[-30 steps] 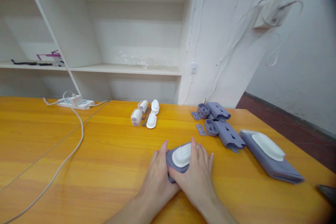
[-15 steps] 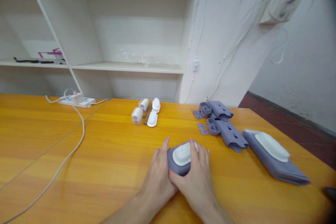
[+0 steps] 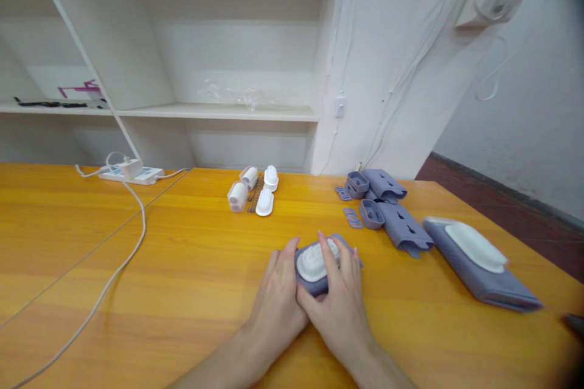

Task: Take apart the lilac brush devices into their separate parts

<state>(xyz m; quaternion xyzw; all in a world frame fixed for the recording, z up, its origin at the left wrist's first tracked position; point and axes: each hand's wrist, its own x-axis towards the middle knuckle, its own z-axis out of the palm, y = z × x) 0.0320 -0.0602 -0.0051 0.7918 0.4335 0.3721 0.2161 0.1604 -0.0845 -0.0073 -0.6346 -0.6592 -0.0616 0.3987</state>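
Note:
Between my hands, just above the wooden table (image 3: 182, 267) or on it, I hold a grey-purple plastic housing (image 3: 316, 287) with a ribbed white oval piece (image 3: 310, 264) on its upper face. My left hand (image 3: 280, 289) grips the housing's left side, thumb along its edge. From the right, my right hand (image 3: 340, 298) wraps round it, its fingers over the white piece and its thumb at the near edge. A similar assembled unit (image 3: 483, 267), with its own white piece on top, lies to the right.
Grey-purple housings (image 3: 406, 228), small oval cups (image 3: 371, 214) and flat slotted plates (image 3: 353, 217) lie at the back right. Farther left are white ribbed pieces (image 3: 264, 202), clear-cased white parts (image 3: 238, 196) and several springs (image 3: 255, 193). A power strip (image 3: 132, 172) trails a white cable (image 3: 137, 237).
The housing has turned slightly and tilted in my hands, so more of its far right end shows. My right fingers have shifted left over the white piece. The view has moved a little.

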